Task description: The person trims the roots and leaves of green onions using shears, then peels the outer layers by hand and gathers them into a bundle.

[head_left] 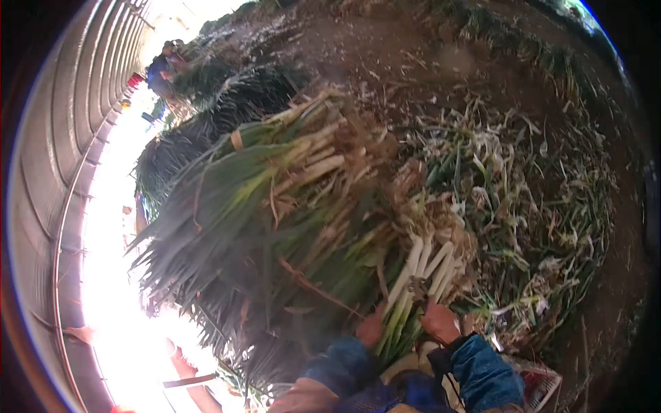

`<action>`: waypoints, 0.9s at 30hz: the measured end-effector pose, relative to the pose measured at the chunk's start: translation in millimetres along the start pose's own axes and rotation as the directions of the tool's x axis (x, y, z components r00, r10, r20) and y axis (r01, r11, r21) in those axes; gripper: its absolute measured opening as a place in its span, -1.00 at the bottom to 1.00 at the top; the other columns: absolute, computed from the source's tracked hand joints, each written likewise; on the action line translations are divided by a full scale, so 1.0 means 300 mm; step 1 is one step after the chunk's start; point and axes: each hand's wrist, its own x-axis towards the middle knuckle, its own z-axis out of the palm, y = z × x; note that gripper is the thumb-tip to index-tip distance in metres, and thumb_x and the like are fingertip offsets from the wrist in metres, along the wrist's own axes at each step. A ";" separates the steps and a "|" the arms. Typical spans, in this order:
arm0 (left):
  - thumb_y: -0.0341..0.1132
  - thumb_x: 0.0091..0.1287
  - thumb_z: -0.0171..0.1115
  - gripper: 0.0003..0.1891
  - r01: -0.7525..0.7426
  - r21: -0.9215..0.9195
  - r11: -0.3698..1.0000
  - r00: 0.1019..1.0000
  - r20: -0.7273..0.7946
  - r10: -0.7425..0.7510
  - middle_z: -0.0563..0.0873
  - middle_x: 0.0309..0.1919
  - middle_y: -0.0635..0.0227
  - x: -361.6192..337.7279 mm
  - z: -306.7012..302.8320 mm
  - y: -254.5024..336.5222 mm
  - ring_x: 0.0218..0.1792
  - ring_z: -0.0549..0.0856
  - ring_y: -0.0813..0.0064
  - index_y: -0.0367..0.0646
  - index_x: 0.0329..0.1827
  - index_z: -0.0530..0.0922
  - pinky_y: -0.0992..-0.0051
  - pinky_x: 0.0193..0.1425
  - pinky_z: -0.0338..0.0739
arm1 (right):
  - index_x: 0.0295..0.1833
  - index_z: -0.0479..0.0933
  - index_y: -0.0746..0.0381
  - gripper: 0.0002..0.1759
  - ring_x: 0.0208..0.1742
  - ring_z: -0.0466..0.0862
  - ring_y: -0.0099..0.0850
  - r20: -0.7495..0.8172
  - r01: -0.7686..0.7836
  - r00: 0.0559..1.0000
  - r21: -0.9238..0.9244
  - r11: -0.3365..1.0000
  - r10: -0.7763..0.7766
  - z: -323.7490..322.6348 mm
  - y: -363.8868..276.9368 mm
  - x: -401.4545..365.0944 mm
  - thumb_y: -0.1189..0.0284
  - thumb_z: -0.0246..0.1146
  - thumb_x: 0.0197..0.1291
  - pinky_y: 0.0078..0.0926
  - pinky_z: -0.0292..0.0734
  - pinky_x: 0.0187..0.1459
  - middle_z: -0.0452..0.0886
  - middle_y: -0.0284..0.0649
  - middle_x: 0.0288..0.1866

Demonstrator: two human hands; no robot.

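Right in front of me lies a bunch of leeks (396, 303), white stems and pale roots pointing away, green leaves toward my body. My left hand (372, 327) is closed at the left side of the bunch, its fingers partly hidden by leaves. On the other side, my right hand (441, 323) is closed against the stalks. A small dark object (418, 286) shows between the stems just beyond my right hand; its kind I cannot make out. Blue sleeves cover both forearms.
A big heap of leeks (248, 179) rises ahead and to the left, roots facing right. Torn leaves and trimmings (530, 227) litter the ground at right. Another person in blue (160, 72) is at the far left, near the ribbed wall (62, 138). Bare soil (385, 48) lies beyond.
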 end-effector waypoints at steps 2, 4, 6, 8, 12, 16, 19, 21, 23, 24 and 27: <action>-0.35 0.18 0.01 -0.26 -0.037 0.183 0.982 0.995 -0.087 0.054 0.60 -0.24 -0.07 0.053 0.066 -0.012 -0.24 0.63 0.00 0.08 0.45 -0.06 0.07 -0.13 0.48 | -0.07 0.32 0.40 -0.57 -0.40 0.54 0.09 -0.117 0.076 0.991 0.058 0.995 -0.069 -0.009 0.017 0.001 0.27 0.11 0.08 0.00 0.41 -0.39 0.52 0.11 -0.48; -0.35 0.20 -0.02 -0.29 0.023 0.176 0.984 0.999 0.038 -0.030 0.60 -0.22 -0.07 0.044 -0.008 0.051 -0.22 0.62 -0.01 0.08 0.45 -0.04 0.04 -0.16 0.47 | -0.03 0.28 0.46 -0.51 -0.40 0.55 0.10 -0.005 0.064 0.998 0.054 0.997 -0.064 -0.027 -0.100 -0.017 0.27 0.13 0.07 0.00 0.42 -0.38 0.54 0.11 -0.47; -0.34 0.21 -0.02 -0.35 0.010 0.216 0.976 0.989 0.142 -0.041 0.59 -0.19 -0.07 0.031 -0.112 0.129 -0.21 0.62 -0.02 0.04 0.41 0.05 0.02 -0.16 0.46 | 0.00 0.25 0.48 -0.45 -0.38 0.57 0.11 0.099 0.173 0.980 0.003 0.985 -0.173 0.078 -0.079 0.001 0.25 0.14 0.04 0.01 0.45 -0.36 0.55 0.14 -0.45; -0.32 0.22 0.00 -0.44 -0.082 0.298 0.951 0.971 0.240 0.009 0.57 -0.13 -0.07 0.040 -0.244 0.160 -0.21 0.61 -0.04 -0.03 0.35 0.19 0.01 -0.14 0.46 | 0.00 0.25 0.45 -0.43 -0.39 0.57 0.09 0.206 0.043 0.978 -0.014 0.999 -0.039 0.062 -0.102 0.053 0.22 0.16 0.03 0.00 0.45 -0.36 0.54 0.14 -0.47; -0.25 0.22 0.10 -0.60 -0.081 0.412 0.908 0.991 -0.060 0.116 0.49 0.00 -0.09 0.294 -0.415 -0.018 -0.07 0.55 -0.02 -0.20 0.10 0.41 0.06 -0.05 0.44 | -0.06 0.33 0.43 -0.56 -0.44 0.54 0.11 -0.031 0.184 0.982 -0.064 0.981 -0.186 -0.021 -0.028 0.090 0.28 0.12 0.10 0.03 0.44 -0.44 0.52 0.17 -0.47; -0.19 0.19 0.15 -0.57 0.127 0.476 0.870 0.912 -0.400 0.086 0.45 0.04 -0.04 0.411 -0.526 0.000 0.01 0.48 0.04 -0.25 0.06 0.43 0.12 0.01 0.41 | -0.04 0.29 0.47 -0.41 -0.42 0.53 0.13 -0.087 0.279 0.959 0.114 0.953 -0.270 0.033 -0.016 0.056 0.15 0.19 0.07 0.01 0.42 -0.40 0.53 0.14 -0.48; -0.10 0.18 0.14 -0.49 0.218 0.549 0.807 0.923 -0.384 0.012 0.46 0.05 -0.03 0.435 -0.537 -0.003 0.08 0.45 0.06 -0.29 0.09 0.41 0.12 0.13 0.34 | -0.02 0.27 0.50 -0.37 -0.42 0.53 0.13 0.052 0.026 0.998 0.140 0.990 -0.033 0.003 -0.066 0.032 0.14 0.21 0.07 0.00 0.41 -0.42 0.51 0.15 -0.51; -0.01 0.19 0.12 -0.39 0.271 0.422 0.865 0.940 -0.309 -0.144 0.40 0.12 -0.02 0.406 -0.538 -0.019 0.16 0.38 0.06 -0.30 0.18 0.33 0.10 0.22 0.27 | -0.02 0.27 0.51 -0.38 -0.41 0.53 0.14 0.039 -0.006 0.999 0.093 0.996 0.002 0.021 -0.061 0.022 0.16 0.22 0.07 0.00 0.41 -0.41 0.51 0.16 -0.51; 0.12 0.21 0.07 -0.24 0.263 0.505 0.822 0.941 -0.324 -0.103 0.26 0.26 0.00 0.307 -0.474 -0.123 0.28 0.24 0.01 -0.28 0.30 0.19 0.05 0.29 0.20 | -0.03 0.26 0.51 -0.38 -0.40 0.53 0.14 0.050 -0.002 0.999 0.101 0.995 -0.004 0.015 -0.051 0.025 0.17 0.23 0.07 -0.01 0.41 -0.41 0.51 0.17 -0.50; 0.20 0.22 0.04 -0.16 0.249 0.592 0.767 0.937 -0.348 -0.035 0.17 0.34 0.01 0.260 -0.446 -0.177 0.34 0.16 -0.03 -0.26 0.37 0.10 0.02 0.32 0.17 | -0.03 0.26 0.51 -0.39 -0.38 0.54 0.14 0.074 0.019 0.997 0.131 0.991 -0.028 0.009 -0.048 0.023 0.18 0.23 0.06 -0.02 0.41 -0.40 0.51 0.18 -0.48; 0.27 0.17 0.05 -0.13 0.341 0.578 0.741 0.904 -0.418 -0.090 0.22 0.30 -0.04 0.177 -0.480 -0.144 0.30 0.22 -0.05 -0.29 0.33 0.18 -0.06 0.25 0.24 | -0.03 0.26 0.52 -0.38 -0.34 0.54 0.14 0.074 0.101 0.991 0.161 0.982 -0.114 0.008 -0.051 0.027 0.19 0.24 0.06 -0.04 0.41 -0.39 0.51 0.20 -0.44</action>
